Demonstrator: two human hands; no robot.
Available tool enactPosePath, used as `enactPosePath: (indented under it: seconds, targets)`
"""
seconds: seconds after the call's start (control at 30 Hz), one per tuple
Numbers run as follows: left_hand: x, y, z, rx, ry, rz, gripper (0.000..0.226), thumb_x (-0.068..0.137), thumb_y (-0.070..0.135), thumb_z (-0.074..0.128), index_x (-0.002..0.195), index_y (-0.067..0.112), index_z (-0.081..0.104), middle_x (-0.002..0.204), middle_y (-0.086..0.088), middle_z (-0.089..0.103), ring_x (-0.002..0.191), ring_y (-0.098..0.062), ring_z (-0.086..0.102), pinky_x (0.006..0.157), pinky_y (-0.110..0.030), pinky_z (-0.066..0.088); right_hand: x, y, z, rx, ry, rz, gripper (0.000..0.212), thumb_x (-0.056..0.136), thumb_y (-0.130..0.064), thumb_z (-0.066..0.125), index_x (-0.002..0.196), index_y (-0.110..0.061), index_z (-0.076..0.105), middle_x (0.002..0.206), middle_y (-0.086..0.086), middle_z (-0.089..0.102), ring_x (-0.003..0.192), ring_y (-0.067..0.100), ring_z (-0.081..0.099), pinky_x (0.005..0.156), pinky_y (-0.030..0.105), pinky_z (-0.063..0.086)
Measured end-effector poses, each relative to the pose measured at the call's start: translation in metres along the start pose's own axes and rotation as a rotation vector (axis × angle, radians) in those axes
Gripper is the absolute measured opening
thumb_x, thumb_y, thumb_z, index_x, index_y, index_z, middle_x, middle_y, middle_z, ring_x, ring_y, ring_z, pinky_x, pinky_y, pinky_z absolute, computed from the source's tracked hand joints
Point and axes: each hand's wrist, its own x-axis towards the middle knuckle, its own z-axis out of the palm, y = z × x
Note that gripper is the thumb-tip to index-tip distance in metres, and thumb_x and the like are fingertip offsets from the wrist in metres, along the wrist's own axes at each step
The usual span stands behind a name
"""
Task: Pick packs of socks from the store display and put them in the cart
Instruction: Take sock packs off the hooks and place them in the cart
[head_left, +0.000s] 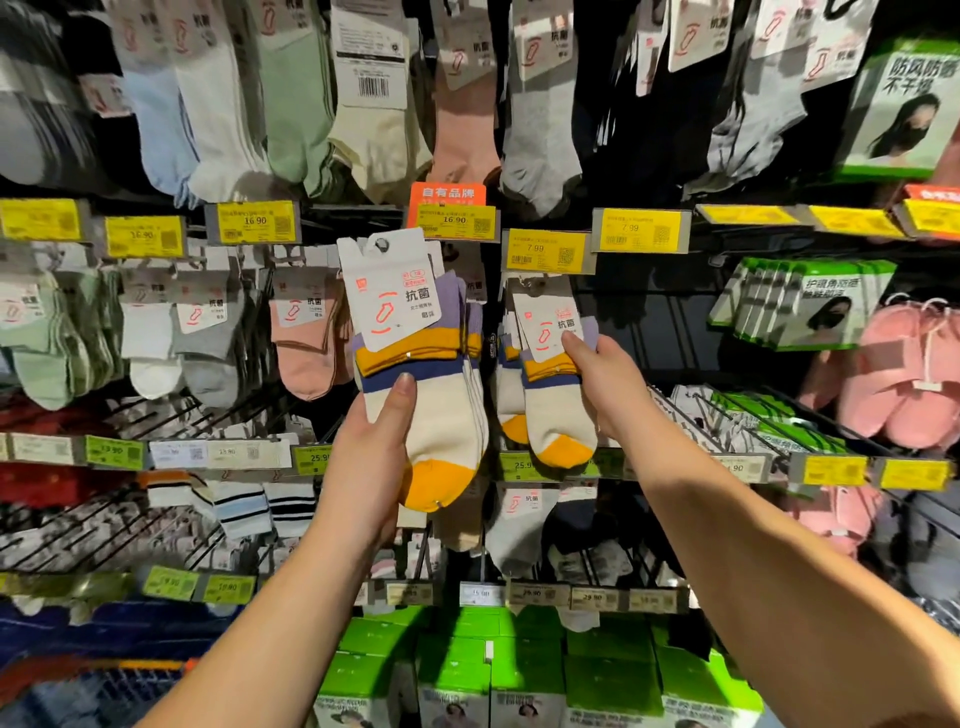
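- Socks first: a pack of cream socks with purple, yellow and navy bands and a yellow toe is held up in front of the display, its white card header topmost and its toe pointing down.
- Left hand grips this pack from the left side, thumb laid across the front just under the navy band, the other fingers curled behind and hidden.
- Just to the right, a second matching pack hangs at the front of a row of the same socks, under a yellow price tag reading 7.99.
- Right hand pinches this second pack at its right edge, thumb pressed on the lower corner of the white card, fingers tucked behind it.
- Whether the second pack is on its hook or off it cannot be told; the hook end is hidden by the card.
- Both forearms reach up from the bottom corners of the view, bare.
- Around the two packs, more ankle socks hang in rows: pink socks to the left, with grey, white and green ones beyond them.
- An orange label sits above a yellow 16.90 tag, just over the held pack.
- Green boxes stand in a row below, and pink slippers hang at the far right.
- Lower left shows a blurred blue and orange cart edge.
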Motion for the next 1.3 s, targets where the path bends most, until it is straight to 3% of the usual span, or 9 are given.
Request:
enactPosePath:
  seconds: [0.17, 0.3, 0.5, 0.67, 0.77, 0.9, 1.03, 1.13, 1.3]
  targets:
    - [0.003, -0.004, 0.000, -0.010, -0.005, -0.029, 0.079, 0.070, 0.086, 0.061, 0.132, 0.037, 0.059, 0.128, 0.010, 0.069, 0.122, -0.019, 0.064, 0.107, -0.053, 0.045, 0.014, -0.004, 0.005, -0.297, 0.101, -0.001, 0.051, 0.095, -0.056, 0.057, 0.108, -0.007, 0.055, 0.109, 0.012, 0.064, 0.091, 0.024, 0.059, 0.071, 0.036, 0.043]
    - [0.003, 0.001, 0.005, -0.007, -0.025, 0.003, 0.066, 0.078, 0.077, 0.060, 0.128, 0.035, 0.062, 0.123, 0.012, 0.071, 0.118, -0.016, 0.066, 0.106, -0.050, 0.047, 0.029, -0.004, 0.008, -0.529, 0.105, 0.097, 0.086, 0.089, -0.074, 0.049, 0.128, 0.002, 0.053, 0.120, 0.017, 0.062, 0.105, 0.033, 0.060, 0.075, 0.034, 0.041]
    - [0.001, 0.006, 0.009, -0.002, -0.032, 0.016, 0.069, 0.079, 0.077, 0.059, 0.133, 0.034, 0.060, 0.126, 0.012, 0.069, 0.122, -0.017, 0.062, 0.110, -0.051, 0.044, 0.040, -0.001, 0.014, -0.651, 0.069, 0.148, 0.094, 0.084, -0.086, 0.036, 0.115, -0.002, 0.066, 0.107, 0.016, 0.069, 0.096, 0.035, 0.066, 0.081, 0.040, 0.054]
    - [0.002, 0.000, 0.006, -0.005, -0.036, -0.009, 0.083, 0.070, 0.087, 0.059, 0.135, 0.036, 0.058, 0.132, 0.010, 0.067, 0.125, -0.019, 0.061, 0.108, -0.050, 0.044, 0.030, -0.003, 0.012, -0.670, 0.041, 0.139, 0.103, 0.083, -0.088, 0.031, 0.137, -0.002, 0.050, 0.130, 0.018, 0.060, 0.114, 0.037, 0.060, 0.089, 0.042, 0.050]
    - [0.003, -0.004, 0.002, 0.021, -0.028, -0.027, 0.096, 0.064, 0.094, 0.058, 0.140, 0.036, 0.053, 0.137, 0.009, 0.064, 0.128, -0.021, 0.058, 0.110, -0.053, 0.043, 0.018, 0.001, 0.003, -0.544, 0.069, 0.103, 0.092, 0.084, -0.084, 0.039, 0.133, -0.007, 0.046, 0.124, 0.013, 0.061, 0.111, 0.034, 0.060, 0.084, 0.040, 0.047]
    - [0.000, -0.003, -0.001, 0.015, -0.049, 0.002, 0.078, 0.071, 0.082, 0.060, 0.132, 0.033, 0.060, 0.123, 0.011, 0.071, 0.117, -0.017, 0.066, 0.107, -0.052, 0.046, -0.015, 0.004, -0.005, -0.259, 0.185, -0.012, 0.050, 0.094, -0.064, 0.048, 0.106, -0.015, 0.052, 0.096, 0.001, 0.059, 0.094, 0.024, 0.060, 0.067, 0.035, 0.040]
    - [-0.004, -0.006, 0.001, 0.009, -0.066, 0.002, 0.068, 0.078, 0.075, 0.061, 0.131, 0.032, 0.061, 0.123, 0.010, 0.071, 0.117, -0.016, 0.066, 0.107, -0.048, 0.047, -0.063, -0.002, 0.002, -0.126, 0.047, -0.119, 0.028, 0.104, -0.042, 0.047, 0.103, -0.017, 0.059, 0.086, -0.005, 0.057, 0.077, 0.011, 0.053, 0.062, 0.025, 0.042]
    - [-0.001, -0.018, 0.003, 0.046, -0.063, -0.044, 0.087, 0.067, 0.089, 0.061, 0.136, 0.037, 0.056, 0.134, 0.008, 0.066, 0.126, -0.020, 0.060, 0.109, -0.053, 0.044, -0.087, -0.007, 0.017, -0.014, -0.063, -0.175, 0.023, 0.104, -0.040, 0.048, 0.095, -0.023, 0.060, 0.086, -0.004, 0.057, 0.076, 0.010, 0.053, 0.069, 0.025, 0.043]
    - [-0.008, -0.013, 0.012, 0.077, -0.130, 0.007, 0.028, 0.094, 0.055, 0.060, 0.116, 0.037, 0.064, 0.112, 0.015, 0.074, 0.104, -0.002, 0.069, 0.088, -0.024, 0.053, -0.108, -0.019, 0.036, 0.044, -0.121, -0.222, 0.020, 0.102, -0.044, 0.049, 0.100, -0.026, 0.059, 0.089, -0.004, 0.060, 0.077, 0.008, 0.056, 0.073, 0.029, 0.048]
